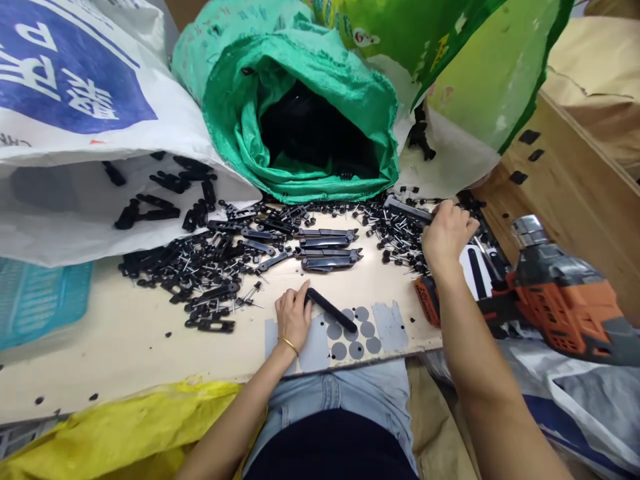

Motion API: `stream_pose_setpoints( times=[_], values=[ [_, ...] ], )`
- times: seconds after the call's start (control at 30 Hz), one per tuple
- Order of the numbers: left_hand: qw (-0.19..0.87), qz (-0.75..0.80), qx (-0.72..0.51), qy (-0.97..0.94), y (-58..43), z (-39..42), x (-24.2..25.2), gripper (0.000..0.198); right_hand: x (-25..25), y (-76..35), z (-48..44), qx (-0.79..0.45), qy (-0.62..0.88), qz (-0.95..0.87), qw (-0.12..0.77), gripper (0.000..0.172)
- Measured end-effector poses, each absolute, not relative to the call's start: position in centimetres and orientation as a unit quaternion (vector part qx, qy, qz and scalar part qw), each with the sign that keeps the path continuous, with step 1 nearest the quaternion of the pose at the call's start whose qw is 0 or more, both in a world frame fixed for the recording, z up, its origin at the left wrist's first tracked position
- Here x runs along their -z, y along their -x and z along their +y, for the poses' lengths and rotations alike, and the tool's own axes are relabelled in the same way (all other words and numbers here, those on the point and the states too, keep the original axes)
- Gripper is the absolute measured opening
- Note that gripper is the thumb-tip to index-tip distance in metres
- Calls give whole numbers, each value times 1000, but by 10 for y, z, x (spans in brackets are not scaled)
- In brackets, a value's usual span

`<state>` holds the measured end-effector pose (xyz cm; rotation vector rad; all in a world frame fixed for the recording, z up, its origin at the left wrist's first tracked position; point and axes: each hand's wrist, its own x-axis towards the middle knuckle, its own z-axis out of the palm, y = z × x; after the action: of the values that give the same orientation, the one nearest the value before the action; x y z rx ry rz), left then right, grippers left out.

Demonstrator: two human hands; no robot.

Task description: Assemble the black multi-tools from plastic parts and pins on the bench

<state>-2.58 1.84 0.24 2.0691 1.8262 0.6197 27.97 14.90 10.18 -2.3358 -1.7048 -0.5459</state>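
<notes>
Ending just in front of the lap [330, 393], the table [150, 347] has its near edge close to the left hand [293, 319]. The widest room for moving is at the left, between the loose parts [200, 267] and that edge; another gap runs from the bar [333, 311] to the right forearm [470, 333]. A white bag [175, 113], a green bag [310, 190] and a lime bag [400, 33] bound the back, and a drill [565, 307] lies right of that forearm

The tabletop is pale wood with grey discs [373, 345] and grey patches [393, 325] near its edge. 4 dark tools [330, 253] lie side by side mid-table, with black parts on both sides. A teal basket [45, 300] sits at the far left

The left hand pinches the bar at its rear-left end. The bar's long axis slants across the discs, its free end pointing right and toward the person. The right hand [449, 230] grasps the right end of a grey strip [407, 209], which points left and slightly backward by the parts there
</notes>
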Motion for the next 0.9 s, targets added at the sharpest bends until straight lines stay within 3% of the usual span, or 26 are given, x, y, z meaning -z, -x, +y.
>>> stream_pose_setpoints(
  times=[0.13, 0.2, 0.3, 0.4, 0.5, 0.57, 0.67, 0.77, 0.9],
  values=[
    [116, 674, -180, -707, 41, 12, -18, 59, -89, -267, 100, 148, 675, -716, 96, 19],
    [99, 618, -160, -763, 43, 14, -27, 62, -80, -263, 84, 150, 595, -786, 69, 21],
    [127, 445, -101, -881, 35, 25, -37, 51, -71, -259, 70, 159, 517, -841, 24, 29],
    [158, 369, -50, -915, 23, 41, -37, 30, -74, -259, 56, 122, 544, -830, 27, 40],
    [160, 377, -55, -911, 20, 50, -31, 19, -80, -251, 40, 8, 660, -746, 89, 29],
    [151, 379, -83, -909, 22, 49, -29, 20, -78, -238, 33, -142, 734, -655, 108, 22],
    [152, 398, -87, -901, 26, 43, -32, 19, -64, -213, 35, -375, 778, -496, 87, 44],
    [212, 484, -54, -847, 29, 35, -39, 16, -47, -197, 43, -444, 803, -369, 146, 51],
    [368, 547, -104, -745, 29, 24, -45, 26, -40, -199, 45, -509, 769, -279, 269, 42]
  ],
)
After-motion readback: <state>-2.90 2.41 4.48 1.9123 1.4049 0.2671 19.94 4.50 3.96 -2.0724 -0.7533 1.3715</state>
